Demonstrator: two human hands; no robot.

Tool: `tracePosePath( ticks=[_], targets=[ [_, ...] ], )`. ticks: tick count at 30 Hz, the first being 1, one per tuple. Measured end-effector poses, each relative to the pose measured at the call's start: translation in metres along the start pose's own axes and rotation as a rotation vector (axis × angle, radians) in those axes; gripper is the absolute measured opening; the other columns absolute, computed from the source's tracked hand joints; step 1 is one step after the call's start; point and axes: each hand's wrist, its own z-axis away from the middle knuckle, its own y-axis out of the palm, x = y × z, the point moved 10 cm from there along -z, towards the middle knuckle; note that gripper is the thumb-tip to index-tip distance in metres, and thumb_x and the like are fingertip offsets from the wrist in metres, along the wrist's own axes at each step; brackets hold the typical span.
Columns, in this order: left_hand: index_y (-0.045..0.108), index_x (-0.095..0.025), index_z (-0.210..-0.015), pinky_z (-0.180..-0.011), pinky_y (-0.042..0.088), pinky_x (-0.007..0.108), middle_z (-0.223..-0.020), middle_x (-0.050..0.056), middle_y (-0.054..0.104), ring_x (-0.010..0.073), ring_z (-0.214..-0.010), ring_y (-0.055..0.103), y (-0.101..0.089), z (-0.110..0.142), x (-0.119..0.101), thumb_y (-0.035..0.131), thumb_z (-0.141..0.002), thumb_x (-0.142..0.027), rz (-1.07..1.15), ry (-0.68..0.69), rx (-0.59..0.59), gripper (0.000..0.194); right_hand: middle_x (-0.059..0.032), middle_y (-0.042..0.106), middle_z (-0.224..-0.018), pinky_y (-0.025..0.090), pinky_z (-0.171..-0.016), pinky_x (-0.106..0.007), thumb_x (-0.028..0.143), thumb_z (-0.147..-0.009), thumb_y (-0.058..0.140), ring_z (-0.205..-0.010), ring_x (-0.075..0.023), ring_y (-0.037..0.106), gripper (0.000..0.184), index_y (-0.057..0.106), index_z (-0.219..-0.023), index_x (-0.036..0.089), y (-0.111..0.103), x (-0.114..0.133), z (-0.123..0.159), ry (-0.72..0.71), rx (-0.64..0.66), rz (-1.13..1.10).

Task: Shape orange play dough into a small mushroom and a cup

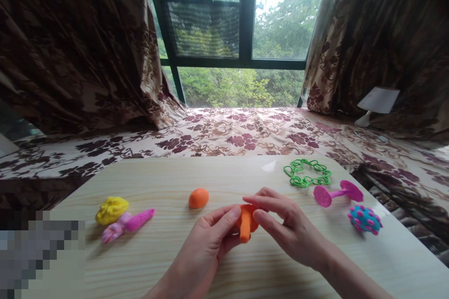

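Observation:
An orange clay piece (246, 225), shaped like a stubby stem under a cap, sits between both hands just above the pale wooden table (168, 182). My left hand (206, 247) pinches it from the left with thumb and fingers closed. My right hand (284, 229) pinches its top from the right, forefinger stretched over it. A loose orange clay lump (198, 197) lies on the table just left of and behind the hands.
A yellow clay lump (112, 210) and a pink clay roll (128, 224) lie at the left. At the right are a green clay chain ring (307, 173), a magenta dumbbell shape (337, 192) and a blue ball with pink dots (365, 218). Floral fabric and a window lie beyond.

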Motion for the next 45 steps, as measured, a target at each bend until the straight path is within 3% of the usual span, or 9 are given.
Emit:
tracePosePath(
  ticks=[5,12,15,22,26,29,36,41,45],
  targets=[
    [0.066,-0.016,-0.096,-0.088,0.041,0.035,-0.095,0.008,0.066,0.0187,-0.090,0.058,0.001,0.001,-0.003,0.055,-0.079,-0.029,0.019,-0.007,-0.011,0.024,-0.0039,0.054,-0.089,0.046,-0.071,-0.026,0.023,-0.087,0.046,-0.079,-0.0131,0.053,0.031,0.052,-0.117,0.022,0.000,-0.003,0.000,0.012,-0.007,-0.036],
    [0.068,-0.014,-0.083,-0.069,0.043,0.027,-0.077,0.006,0.063,0.0142,-0.071,0.053,0.012,0.006,-0.009,0.050,-0.081,-0.032,-0.116,-0.034,0.046,0.026,-0.0036,0.054,-0.086,0.045,-0.069,-0.026,0.021,-0.087,0.045,-0.078,-0.0131,0.053,0.028,0.055,-0.114,0.021,0.002,-0.001,0.001,0.026,0.032,-0.027],
    [0.068,-0.015,-0.078,-0.068,0.042,0.025,-0.072,0.004,0.060,0.0126,-0.068,0.051,0.011,0.005,-0.007,0.051,-0.080,-0.032,-0.111,-0.018,0.053,0.024,-0.0034,0.054,-0.084,0.044,-0.068,-0.025,0.021,-0.088,0.044,-0.077,-0.0130,0.053,0.029,0.055,-0.114,0.021,0.002,0.001,0.000,0.019,0.040,-0.006],
    [0.069,-0.015,-0.083,-0.069,0.043,0.025,-0.079,0.006,0.062,0.0142,-0.074,0.053,0.000,-0.001,0.000,0.055,-0.078,-0.031,-0.063,0.015,0.016,0.022,-0.0038,0.054,-0.082,0.044,-0.066,-0.025,0.021,-0.088,0.043,-0.072,-0.0125,0.052,0.028,0.057,-0.113,0.022,0.008,0.007,0.001,-0.029,0.081,0.117],
    [0.067,-0.016,-0.090,-0.073,0.044,0.027,-0.081,0.006,0.063,0.0137,-0.073,0.055,0.003,0.002,-0.003,0.054,-0.079,-0.030,-0.035,-0.015,0.010,0.022,-0.0040,0.055,-0.090,0.045,-0.072,-0.026,0.020,-0.087,0.046,-0.080,-0.0131,0.053,0.035,0.048,-0.122,0.024,0.002,0.001,0.001,0.002,0.018,0.055],
    [0.066,-0.016,-0.096,-0.080,0.043,0.033,-0.082,0.006,0.064,0.0166,-0.078,0.057,0.010,0.006,-0.005,0.054,-0.079,-0.029,-0.036,-0.073,0.027,0.025,-0.0036,0.054,-0.086,0.045,-0.069,-0.025,0.020,-0.087,0.045,-0.078,-0.0127,0.053,0.031,0.052,-0.117,0.022,0.000,-0.001,0.001,0.000,0.009,-0.003],
    [0.068,-0.014,-0.093,-0.069,0.046,0.029,-0.085,0.009,0.064,0.0174,-0.081,0.053,0.014,0.005,-0.010,0.049,-0.082,-0.030,-0.129,-0.016,0.071,0.027,-0.0038,0.053,-0.083,0.044,-0.063,-0.024,0.020,-0.087,0.045,-0.073,-0.0125,0.054,0.026,0.058,-0.109,0.020,0.002,0.003,0.000,0.002,0.032,-0.037],
    [0.068,-0.015,-0.086,-0.076,0.046,0.029,-0.074,0.005,0.061,0.0150,-0.080,0.053,0.005,0.001,-0.001,0.049,-0.083,-0.030,-0.090,0.014,0.061,0.025,-0.0041,0.054,-0.081,0.044,-0.064,-0.024,0.018,-0.087,0.044,-0.073,-0.0123,0.054,0.025,0.061,-0.106,0.019,0.004,0.009,-0.001,-0.008,0.043,-0.007],
    [0.068,-0.014,-0.083,-0.074,0.047,0.029,-0.081,0.007,0.062,0.0160,-0.082,0.054,0.001,0.001,0.002,0.051,-0.082,-0.031,-0.096,0.006,0.021,0.024,-0.0041,0.055,-0.082,0.044,-0.066,-0.025,0.018,-0.087,0.044,-0.074,-0.0125,0.054,0.026,0.061,-0.107,0.019,0.006,0.010,0.000,-0.019,0.067,0.035]
  ],
)
